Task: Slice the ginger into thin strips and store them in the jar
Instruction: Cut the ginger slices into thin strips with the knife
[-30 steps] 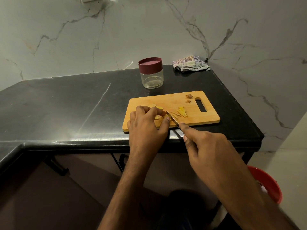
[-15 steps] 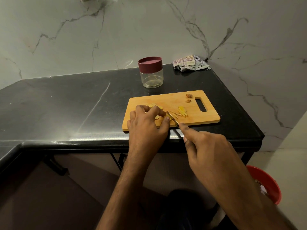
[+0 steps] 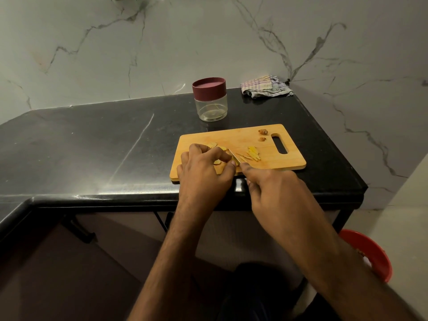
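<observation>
Right now the left hand (image 3: pixel 203 167) curls its fingertips down onto a ginger slice (image 3: pixel 217 161) on the cutting board (image 3: pixel 234 137), while the right hand (image 3: pixel 273 188) grips a knife (image 3: pixel 234 156), forefinger laid along it, blade set beside those fingertips. Ginger this thin is probably light, firm and a bit slick with juice, so it likely wants pinning flat from above, near the cut. I count roughly three pale slices, one small heap of strips (image 3: pixel 252 155), two brown trimmings (image 3: pixel 262 135), one jar (image 3: pixel 210 98) standing lidded behind the board, and one cloth (image 3: pixel 264 86).
</observation>
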